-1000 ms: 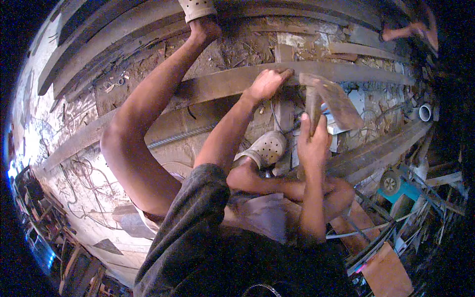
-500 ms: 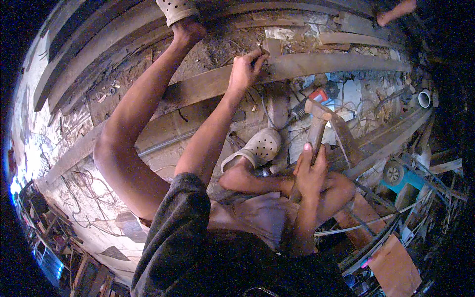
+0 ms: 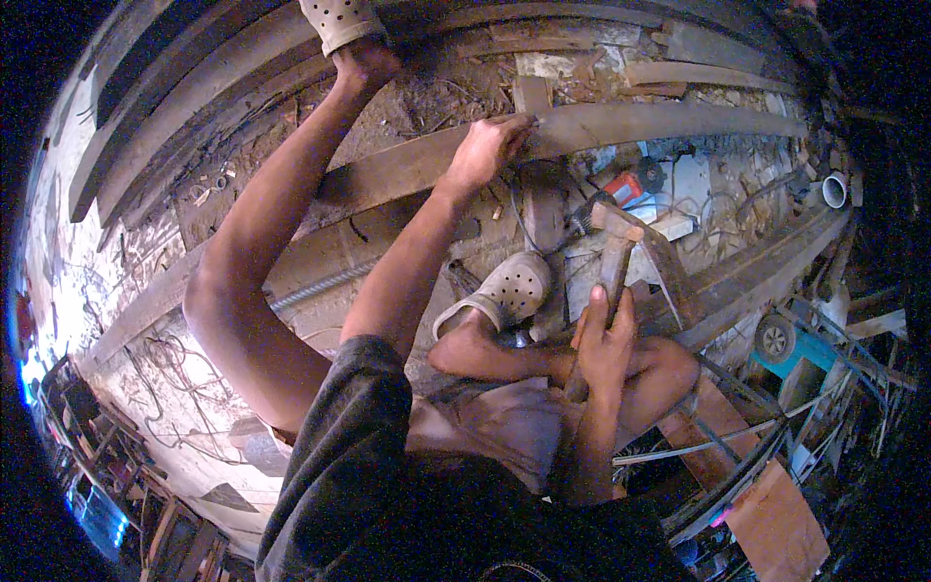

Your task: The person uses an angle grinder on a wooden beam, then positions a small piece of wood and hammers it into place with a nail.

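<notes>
My right hand [image 3: 606, 344] is wrapped round the wooden handle of a hammer [image 3: 618, 223], thumb along the handle. The hammer is raised, its head up, above my bent leg and apart from the plank. My left hand [image 3: 485, 153] rests on a long wooden plank [image 3: 669, 120] that runs across in front of me. Its fingers are pinched together and point right along the wood; anything small between them is hidden. Under the plank near this hand stands a short wood piece [image 3: 543, 209].
A red and black power tool [image 3: 630, 184] lies beyond the hammer. Long beams [image 3: 223, 78] line the far left. A beam [image 3: 766, 267] and a white pipe [image 3: 833, 191] are at the right. My clogs [image 3: 506, 291] and outstretched leg [image 3: 262, 218] flank the plank. Wires litter the floor.
My left hand has turned and lowered onto the plank, its fingers now pointing right. The hammer has shifted slightly left and down. Another person's bare foot at the far right has mostly left view.
</notes>
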Tool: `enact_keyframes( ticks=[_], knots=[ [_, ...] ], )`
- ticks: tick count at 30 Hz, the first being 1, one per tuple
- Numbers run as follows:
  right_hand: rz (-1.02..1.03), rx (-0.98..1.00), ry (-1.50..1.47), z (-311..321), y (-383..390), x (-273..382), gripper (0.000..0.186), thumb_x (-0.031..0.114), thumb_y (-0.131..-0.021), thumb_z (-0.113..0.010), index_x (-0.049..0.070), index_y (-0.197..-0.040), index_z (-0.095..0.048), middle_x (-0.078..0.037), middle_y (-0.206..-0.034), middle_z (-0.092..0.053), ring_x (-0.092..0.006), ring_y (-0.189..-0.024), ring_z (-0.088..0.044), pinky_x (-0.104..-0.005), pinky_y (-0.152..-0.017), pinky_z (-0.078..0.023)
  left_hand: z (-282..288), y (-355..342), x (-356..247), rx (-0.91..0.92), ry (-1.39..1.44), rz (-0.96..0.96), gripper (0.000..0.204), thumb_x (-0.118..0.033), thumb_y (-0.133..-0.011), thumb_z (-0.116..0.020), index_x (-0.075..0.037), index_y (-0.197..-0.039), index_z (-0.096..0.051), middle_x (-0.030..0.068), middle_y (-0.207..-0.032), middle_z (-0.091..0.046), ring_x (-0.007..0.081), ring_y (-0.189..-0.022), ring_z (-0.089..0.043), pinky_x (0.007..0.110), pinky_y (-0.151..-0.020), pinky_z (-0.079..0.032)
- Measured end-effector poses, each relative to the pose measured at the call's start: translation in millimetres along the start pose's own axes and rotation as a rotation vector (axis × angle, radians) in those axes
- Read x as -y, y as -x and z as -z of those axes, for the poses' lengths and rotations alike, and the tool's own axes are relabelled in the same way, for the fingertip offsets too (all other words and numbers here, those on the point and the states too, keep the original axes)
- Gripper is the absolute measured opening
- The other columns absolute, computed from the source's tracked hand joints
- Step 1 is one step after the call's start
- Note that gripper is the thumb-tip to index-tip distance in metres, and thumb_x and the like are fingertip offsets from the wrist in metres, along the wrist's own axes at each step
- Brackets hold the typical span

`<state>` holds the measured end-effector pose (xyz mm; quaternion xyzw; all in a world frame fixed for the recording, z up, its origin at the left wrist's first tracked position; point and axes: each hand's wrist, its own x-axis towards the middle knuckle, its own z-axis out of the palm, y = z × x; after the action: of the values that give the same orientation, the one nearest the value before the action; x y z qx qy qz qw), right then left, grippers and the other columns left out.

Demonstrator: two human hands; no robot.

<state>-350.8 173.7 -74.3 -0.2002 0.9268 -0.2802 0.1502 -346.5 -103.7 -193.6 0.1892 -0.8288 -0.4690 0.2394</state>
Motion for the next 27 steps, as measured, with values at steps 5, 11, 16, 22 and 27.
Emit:
enact_keyframes(
  ticks=[5,11,16,22,27],
  knots=[
    [0.044,-0.051,0.001,-1.0,1.8,2.2,0.035,0.034,-0.093,-0.049,-0.001,-0.088,-0.046,-0.004,-0.053,-0.048,-0.0122,-0.043,-0.047,-0.0271,-0.043,-0.039,1.0,-0.1,-0.1,0.035,-0.077,-0.077,0.030,-0.009,-0.082,-0.054,-0.005,-0.111,-0.057,0.0193,-0.105,-0.061,0.0383,-0.089,-0.060,0.042,-0.078,-0.050],
    [0.378,-0.200,0.143,15.5,-18.7,58.6,0.043,0.032,-0.092,-0.049,-0.008,-0.109,-0.044,-0.005,-0.055,-0.049,-0.0144,-0.050,-0.051,-0.0286,-0.052,-0.043,-4.5,7.4,19.0,0.086,-0.134,-0.060,0.040,-0.002,-0.076,-0.053,-0.008,-0.115,-0.056,0.0210,-0.107,-0.060,0.0386,-0.093,-0.059,0.043,-0.080,-0.050],
    [0.387,-0.133,0.067,0.3,-34.9,83.0,0.047,0.031,-0.092,-0.049,-0.009,-0.115,-0.045,-0.013,-0.072,-0.055,-0.0238,-0.065,-0.056,-0.0344,-0.066,-0.044,1.1,3.5,-1.6,0.181,-0.145,0.042,0.049,0.002,-0.072,-0.051,-0.011,-0.119,-0.053,0.0223,-0.104,-0.060,0.0384,-0.094,-0.059,0.043,-0.081,-0.050],
    [0.489,-0.047,0.239,-21.6,-54.9,87.8,0.037,0.030,-0.091,-0.051,-0.004,-0.103,-0.060,-0.024,-0.105,-0.060,-0.0415,-0.098,-0.055,-0.0433,-0.087,-0.042,-16.6,5.9,27.0,0.116,-0.250,-0.113,0.048,-0.001,-0.074,-0.049,-0.008,-0.122,-0.050,0.0217,-0.098,-0.062,0.0377,-0.089,-0.061,0.044,-0.078,-0.050],
    [0.285,-0.120,0.032,-6.3,-29.9,98.8,0.049,0.037,-0.091,-0.049,-0.007,-0.111,-0.052,-0.029,-0.103,-0.058,-0.0425,-0.097,-0.056,-0.0446,-0.084,-0.043,-7.5,1.4,16.5,0.080,-0.202,-0.127,0.046,-0.001,-0.075,-0.048,-0.008,-0.120,-0.050,0.0209,-0.096,-0.063,0.0374,-0.086,-0.062,0.044,-0.076,-0.051]
  ],
)
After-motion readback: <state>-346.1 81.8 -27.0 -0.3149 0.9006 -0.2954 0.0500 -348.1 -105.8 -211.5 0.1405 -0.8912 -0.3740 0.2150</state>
